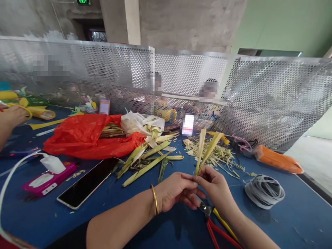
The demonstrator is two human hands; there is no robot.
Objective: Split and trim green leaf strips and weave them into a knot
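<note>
Two pale yellow-green leaf strips (207, 150) stand upright in a V, their lower ends pinched between my fingers. My right hand (215, 185) has thumb and fingers closed on the base of the strips. My left hand (178, 190), below a gold bangle, meets it there with thumb and forefinger pressed together; its other fingers curl loosely underneath. Red-handled scissors (205, 208) lie on the table below my hands, their blades partly hidden. A yellow stick-like piece (224, 223) runs beside them, partly covered by my right forearm.
Leaf scraps (215, 152) lie ahead, with longer leaves (147, 169) leftward by a red plastic bag (77, 135). Left are a dark phone (88, 183) and a magenta power strip (49, 180); right, a string roll (264, 192) and an orange packet (278, 159). A perforated screen (116, 69) stands behind.
</note>
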